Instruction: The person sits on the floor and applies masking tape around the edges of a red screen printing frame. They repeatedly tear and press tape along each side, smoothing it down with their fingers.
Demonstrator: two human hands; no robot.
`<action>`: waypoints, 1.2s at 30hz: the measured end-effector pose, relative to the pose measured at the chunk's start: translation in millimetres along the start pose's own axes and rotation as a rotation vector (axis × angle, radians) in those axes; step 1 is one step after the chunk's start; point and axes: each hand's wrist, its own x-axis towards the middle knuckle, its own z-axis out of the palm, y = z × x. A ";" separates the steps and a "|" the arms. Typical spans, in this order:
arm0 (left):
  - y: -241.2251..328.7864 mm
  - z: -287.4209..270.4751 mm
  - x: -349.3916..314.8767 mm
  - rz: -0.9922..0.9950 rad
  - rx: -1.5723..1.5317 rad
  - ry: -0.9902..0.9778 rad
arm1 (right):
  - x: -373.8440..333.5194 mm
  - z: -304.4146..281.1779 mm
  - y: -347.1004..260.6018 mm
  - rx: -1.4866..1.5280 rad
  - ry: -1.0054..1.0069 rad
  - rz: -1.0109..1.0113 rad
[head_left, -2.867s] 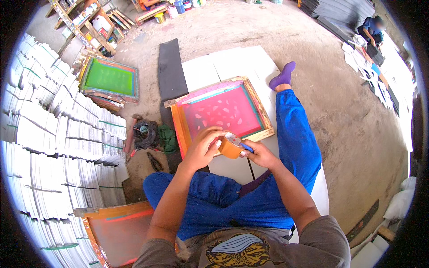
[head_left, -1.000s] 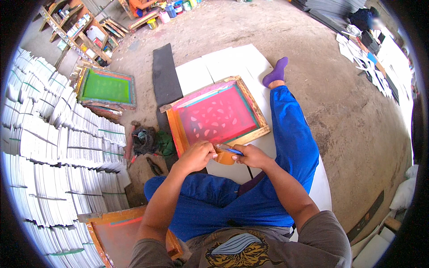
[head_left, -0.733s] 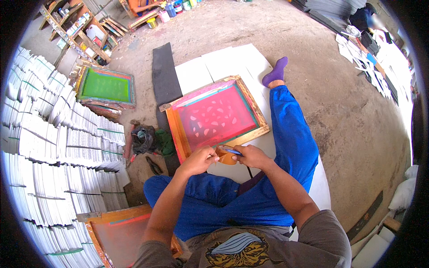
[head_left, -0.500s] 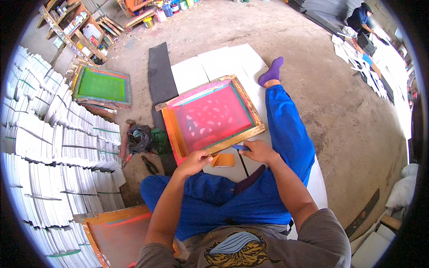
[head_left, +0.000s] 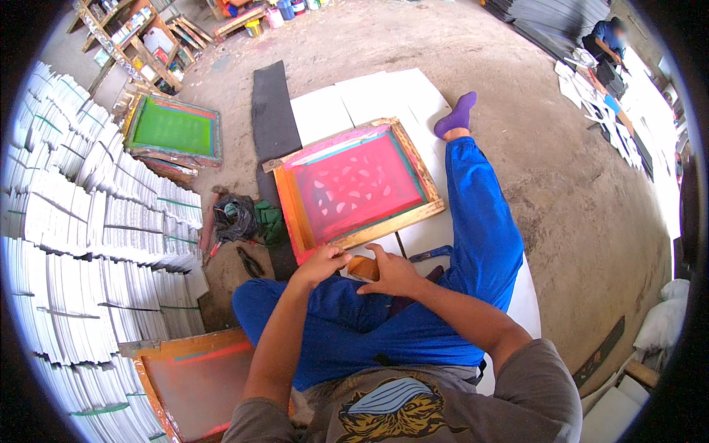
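Observation:
A roll of brown tape (head_left: 363, 268) is between my hands, just below the near edge of a wooden-framed printing screen (head_left: 347, 184). My right hand (head_left: 391, 273) curves around the roll, thumb on the far side and fingers on the near side. At the roll's left edge, my left hand (head_left: 323, 266) is closed in a pinch on the tape; its fingertips partly hide the hold. A blue cutter (head_left: 430, 254) lies on the white sheets next to my right leg, apart from my hands. The screen has pink mesh with pale shapes and rests on white sheets (head_left: 321, 118).
Tall stacks of white sheets (head_left: 66, 280) line the left side. A green screen (head_left: 173, 127) lies beyond them, and another framed screen (head_left: 199, 384) is by my left knee. A black bag (head_left: 235, 218) and a dark strip (head_left: 275, 111) lie nearby. Another person (head_left: 605, 44) sits far right.
The blue cutter has left my right hand and now lies by my leg. My right hand has moved left onto the tape roll. My left hand has hardly moved.

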 end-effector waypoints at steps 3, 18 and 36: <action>-21.4 -3.2 9.3 -0.018 -0.219 0.012 | 9.4 19.6 9.4 0.034 0.083 0.037; -42.1 23.9 26.2 -0.131 -0.587 0.562 | 16.3 -5.2 30.0 0.122 0.238 -0.175; -47.4 61.0 24.6 0.149 -0.583 0.336 | 20.0 -16.5 33.2 0.416 0.101 -0.286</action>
